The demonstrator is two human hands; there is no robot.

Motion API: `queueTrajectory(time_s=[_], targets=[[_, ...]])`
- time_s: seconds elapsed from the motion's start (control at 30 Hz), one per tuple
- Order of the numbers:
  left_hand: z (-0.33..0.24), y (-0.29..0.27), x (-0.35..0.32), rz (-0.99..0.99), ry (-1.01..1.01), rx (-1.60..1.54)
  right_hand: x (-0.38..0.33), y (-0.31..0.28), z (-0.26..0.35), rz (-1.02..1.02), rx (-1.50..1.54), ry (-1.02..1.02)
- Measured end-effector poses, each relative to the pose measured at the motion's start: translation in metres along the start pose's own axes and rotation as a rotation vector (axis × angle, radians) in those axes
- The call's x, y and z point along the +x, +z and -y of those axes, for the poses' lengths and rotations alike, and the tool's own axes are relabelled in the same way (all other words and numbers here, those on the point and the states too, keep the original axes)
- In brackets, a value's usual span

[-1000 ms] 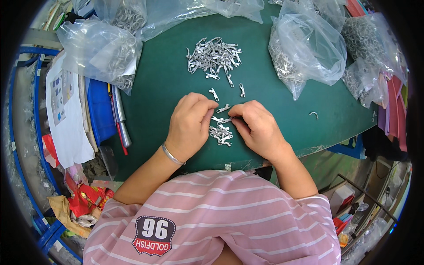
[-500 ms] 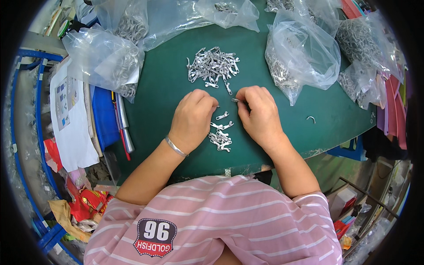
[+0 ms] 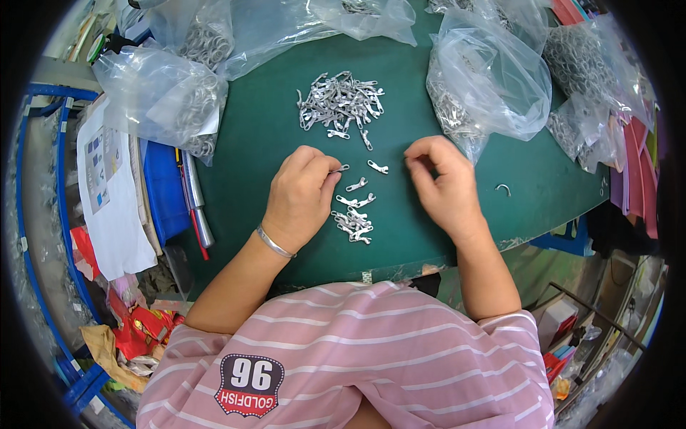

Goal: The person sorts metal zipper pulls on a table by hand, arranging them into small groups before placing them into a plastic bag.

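My left hand, a metal bangle at its wrist, pinches a small silver metal clasp whose looped end sticks out past the fingertips. My right hand hovers over the table on the other side, thumb and forefinger bent but apart, with nothing visible in them. Between the hands a single clasp lies on the green tabletop. Another loose clasp lies below it, above a small heap of clasps near the table's front edge. Farther back is a bigger pile of clasps.
Clear plastic bags of metal rings stand at the left. More bags of metal parts line the right side. A curved metal piece lies at the right. A blue bin, pens and papers flank the left edge.
My right hand has let go of a clasp, which now lies between the hands, and has drawn away to the right. My left hand still pinches its clasp, now showing more.
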State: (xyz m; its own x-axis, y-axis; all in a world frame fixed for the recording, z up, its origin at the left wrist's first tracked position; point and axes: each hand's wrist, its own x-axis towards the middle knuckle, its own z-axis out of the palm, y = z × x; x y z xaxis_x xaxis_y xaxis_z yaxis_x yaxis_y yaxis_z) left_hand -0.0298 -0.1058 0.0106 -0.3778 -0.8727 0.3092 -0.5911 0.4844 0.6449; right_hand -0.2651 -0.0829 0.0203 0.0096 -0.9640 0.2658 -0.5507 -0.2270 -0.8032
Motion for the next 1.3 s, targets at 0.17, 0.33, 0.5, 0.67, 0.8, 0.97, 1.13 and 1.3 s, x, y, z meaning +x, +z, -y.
queueTrajectory(time_s=[0.17,0.33,0.5,0.67,0.8,0.97,1.13,1.3], targets=[[-0.004,-0.001,0.003,0.035,-0.031,-0.041,-0.001,0.021,0.005,0.064,-0.067,-0.213],[0.003,-0.015,0.007,0.024,-0.02,-0.071,-0.003,0.017,0.004,0.115,-0.07,-0.219],[0.008,-0.021,0.015,0.165,0.232,-0.021,-0.01,0.014,0.007,0.197,-0.034,-0.258],[0.012,-0.016,0.017,0.199,0.216,0.003,-0.004,0.007,0.013,0.336,0.045,-0.217],[0.008,-0.002,0.012,0.074,0.154,-0.021,0.024,0.012,0.006,0.16,-0.084,-0.221],[-0.005,-0.001,0.009,0.094,0.004,-0.072,0.045,0.029,-0.004,0.242,-0.173,-0.417],[0.009,-0.009,0.007,0.03,-0.11,-0.141,0.045,0.013,-0.004,0.338,-0.292,-0.4],[0.002,-0.006,0.008,0.07,0.001,-0.075,0.04,0.006,0.0,0.324,-0.298,-0.411]])
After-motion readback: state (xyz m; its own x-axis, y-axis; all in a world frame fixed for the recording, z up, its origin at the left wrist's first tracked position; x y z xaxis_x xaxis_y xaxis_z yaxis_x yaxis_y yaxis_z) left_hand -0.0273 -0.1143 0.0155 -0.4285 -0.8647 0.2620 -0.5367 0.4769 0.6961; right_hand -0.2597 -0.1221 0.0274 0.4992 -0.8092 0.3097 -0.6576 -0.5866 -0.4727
